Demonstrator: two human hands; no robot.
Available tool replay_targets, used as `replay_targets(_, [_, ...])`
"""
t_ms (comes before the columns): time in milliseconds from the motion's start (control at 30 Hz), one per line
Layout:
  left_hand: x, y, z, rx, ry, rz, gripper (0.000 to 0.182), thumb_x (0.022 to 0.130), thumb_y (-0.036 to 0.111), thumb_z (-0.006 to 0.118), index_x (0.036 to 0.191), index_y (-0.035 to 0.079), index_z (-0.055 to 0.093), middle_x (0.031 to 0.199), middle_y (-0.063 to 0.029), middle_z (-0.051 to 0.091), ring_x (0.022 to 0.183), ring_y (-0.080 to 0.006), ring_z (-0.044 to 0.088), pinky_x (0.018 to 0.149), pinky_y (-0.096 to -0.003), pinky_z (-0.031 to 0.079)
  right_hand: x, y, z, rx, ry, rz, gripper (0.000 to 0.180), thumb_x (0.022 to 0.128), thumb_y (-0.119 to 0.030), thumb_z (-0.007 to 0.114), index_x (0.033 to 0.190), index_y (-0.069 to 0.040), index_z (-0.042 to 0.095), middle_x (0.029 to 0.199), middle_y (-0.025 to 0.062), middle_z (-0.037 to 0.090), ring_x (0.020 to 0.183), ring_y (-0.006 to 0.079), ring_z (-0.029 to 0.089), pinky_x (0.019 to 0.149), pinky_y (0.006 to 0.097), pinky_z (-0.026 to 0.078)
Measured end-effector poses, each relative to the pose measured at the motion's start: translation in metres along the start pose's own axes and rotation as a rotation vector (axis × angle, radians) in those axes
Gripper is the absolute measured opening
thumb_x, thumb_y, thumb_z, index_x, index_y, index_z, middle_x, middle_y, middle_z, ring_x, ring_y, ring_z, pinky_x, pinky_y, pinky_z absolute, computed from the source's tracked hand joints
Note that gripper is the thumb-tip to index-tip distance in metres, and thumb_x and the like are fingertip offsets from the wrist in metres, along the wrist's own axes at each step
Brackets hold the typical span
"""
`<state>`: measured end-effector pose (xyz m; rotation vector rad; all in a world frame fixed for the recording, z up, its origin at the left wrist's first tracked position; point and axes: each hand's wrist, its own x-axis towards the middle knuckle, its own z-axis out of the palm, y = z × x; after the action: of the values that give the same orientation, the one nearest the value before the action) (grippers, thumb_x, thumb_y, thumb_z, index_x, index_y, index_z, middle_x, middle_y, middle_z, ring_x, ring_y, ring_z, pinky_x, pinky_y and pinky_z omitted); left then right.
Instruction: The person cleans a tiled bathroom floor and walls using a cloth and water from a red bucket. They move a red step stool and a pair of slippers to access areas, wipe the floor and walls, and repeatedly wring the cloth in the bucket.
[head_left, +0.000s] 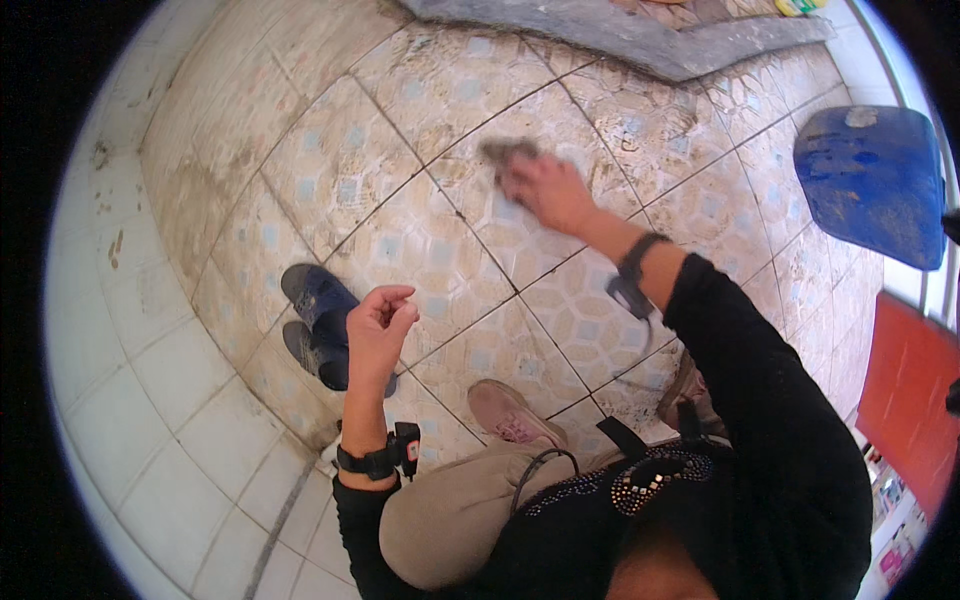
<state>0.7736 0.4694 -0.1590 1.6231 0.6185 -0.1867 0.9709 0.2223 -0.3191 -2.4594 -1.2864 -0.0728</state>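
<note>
My right hand (534, 186) reaches forward over the tiled floor (480, 315), its fingers closed on a dark, blurred scrubbing pad or rag (510, 152) that meets the tiles. Motion blur hides what exactly the pad is. Over the floor at the left, my left hand (381, 322) hangs with bent fingers and nothing in it, above a pair of dark blue slippers (330, 307). Brown dirt marks the tiles around the right hand. A strap with a small device is on each of my wrists.
A blue plastic container (870, 180) stands at the right, with a red panel (907, 397) below it. A grey stone slab edge (660, 52) crosses the far side. White wall tiles (172, 375) line the left. My pink shoe (514, 416) is on the floor near my knee.
</note>
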Motion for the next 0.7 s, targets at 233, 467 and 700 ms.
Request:
replay_targets(233, [0.019, -0.011, 0.008, -0.032, 0.002, -0.002, 0.02, 0.085, 0.01, 0.061, 0.101, -0.001, 0.062, 0.075, -0.003, 0.062, 0.06, -0.0043, 0.049, 0.052, -0.0178, 0.036, -0.1, 0.056, -0.059, -0.142, 0.272, 0.775, 0.037, 0.075, -0.001, 0.054, 0.108, -0.015, 0.061, 0.116, 0.0109, 0.053, 0.108, 0.0357, 0.047, 0.09, 0.0428, 0.043])
replay_targets(467, [0.071, -0.014, 0.043, -0.034, -0.159, -0.007, 0.019, 0.085, 0.009, 0.062, 0.102, 0.001, 0.062, 0.075, -0.0022, 0.061, 0.059, -0.0044, 0.048, 0.052, -0.0177, 0.036, -0.257, 0.043, -0.083, 0.189, 0.396, 0.96, 0.038, 0.075, 0.004, 0.05, 0.109, -0.009, 0.06, 0.108, 0.0166, 0.054, 0.102, 0.0363, 0.05, 0.09, 0.0397, 0.042])
replay_targets(700, [0.1, -0.013, 0.062, -0.165, -0.141, 0.001, 0.017, 0.084, 0.006, 0.06, 0.1, 0.0, 0.061, 0.075, -0.0028, 0.06, 0.059, -0.0042, 0.047, 0.051, -0.0171, 0.034, -0.337, -0.056, -0.078, -0.063, 0.109, 1.906, 0.042, 0.075, 0.0, 0.054, 0.117, 0.0, 0.05, 0.112, 0.0227, 0.048, 0.109, 0.039, 0.044, 0.093, 0.0421, 0.039])
